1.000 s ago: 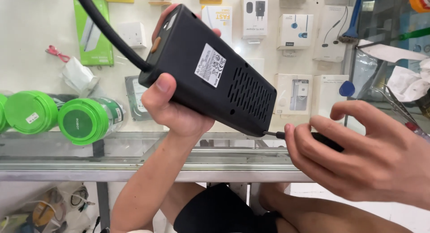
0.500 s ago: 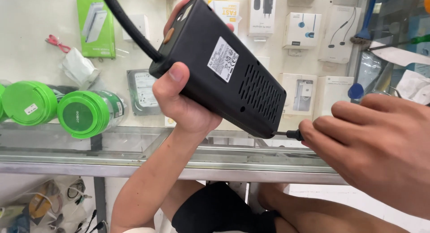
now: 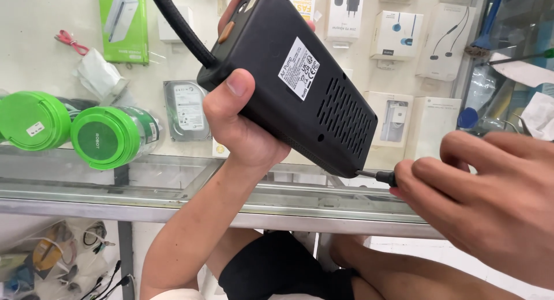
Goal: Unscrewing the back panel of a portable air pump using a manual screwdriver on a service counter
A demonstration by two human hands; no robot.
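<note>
Head cam view shows our left hand (image 3: pixel 242 127) wrapped tight round the black air pump (image 3: pixel 294 81), thumb on the near face and fingers curled behind it, holding it up in the air, tilted, over the glass counter (image 3: pixel 173 187). Its thick black hose (image 3: pixel 179 26) runs off the top left. Our right hand (image 3: pixel 490 202) is closed on a small screwdriver (image 3: pixel 378 176); only the black collar and thin shaft poke out of the fingers, and the tip sits at the pump's lower right corner.

What we reckon could go wrong: the pump is only steadied by one hand in mid-air, so any hard push on the driver could rock it and let the tip skip out and scratch the casing or chew up the screw head. The driver also comes in at a slant, which makes a slip likelier. And a loosened screw would have nothing under it but the counter edge and the floor, so it could easily get lost.

Compared with a second ago, the pump sits a touch higher and nearer the camera, its label more square to us, and our right hand has closed in from the lower right so the tip is now right up at the corner.
</note>
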